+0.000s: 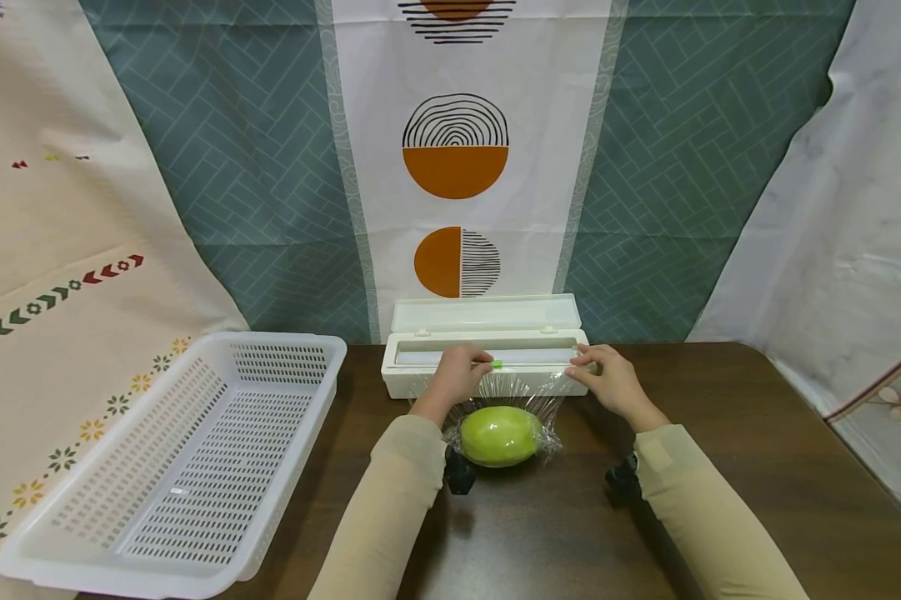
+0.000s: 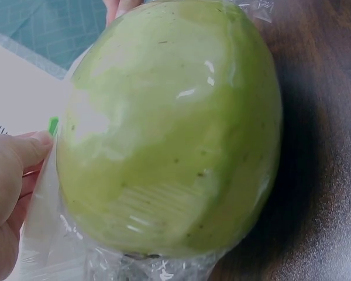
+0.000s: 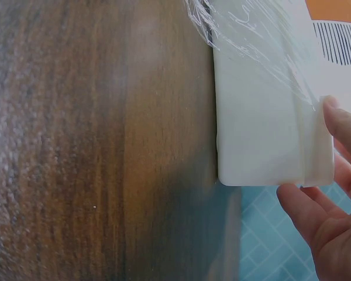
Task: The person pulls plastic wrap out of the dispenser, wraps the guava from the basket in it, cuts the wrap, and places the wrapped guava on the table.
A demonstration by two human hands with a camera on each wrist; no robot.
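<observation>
A white cling film dispenser [image 1: 412, 384] stands at the back of the table with its lid [image 1: 488, 313] raised. My left hand [image 1: 458, 375] reaches to its front edge and pinches the small green cutter slider [image 1: 498, 364]. At the dispenser's right end, my right hand [image 1: 611, 379] holds the corner between thumb and fingers, as the right wrist view also shows. Clear cling film [image 1: 548, 400] stretches from the dispenser to an oval green fruit [image 1: 501, 436], which is wrapped in it. The fruit fills most of the left wrist view, speckled and shiny under the film.
To the left stands a large white perforated plastic basket [image 1: 285, 500]. The dark wooden table [image 1: 525, 542] ends at a patterned cloth backdrop [image 1: 458, 167] just behind the dispenser. Another pale cloth [image 1: 855, 275] hangs along the right side.
</observation>
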